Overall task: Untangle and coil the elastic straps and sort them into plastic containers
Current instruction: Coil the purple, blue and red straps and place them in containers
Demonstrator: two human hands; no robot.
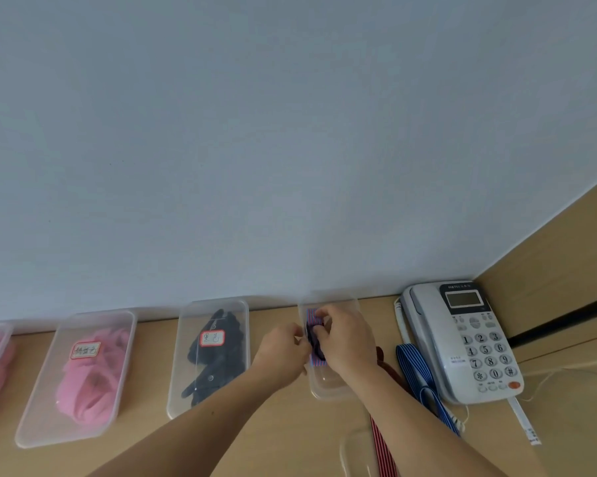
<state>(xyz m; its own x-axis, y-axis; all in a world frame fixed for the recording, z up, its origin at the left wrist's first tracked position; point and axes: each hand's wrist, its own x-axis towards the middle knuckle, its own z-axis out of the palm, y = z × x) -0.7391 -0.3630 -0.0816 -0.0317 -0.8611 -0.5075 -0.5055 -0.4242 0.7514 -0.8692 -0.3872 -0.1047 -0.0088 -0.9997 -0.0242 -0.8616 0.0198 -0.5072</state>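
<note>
The striped strap [312, 317] lies folded in the clear container [328, 392], its long axis along the container, pointing at the wall [290, 132] — left hand [283, 349] pinches its edge, right hand [347, 342] curls over it.

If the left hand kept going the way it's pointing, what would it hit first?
The left hand points right, so probably the striped strap it pinches over the clear container, then the right hand; depth is unclear.
</note>
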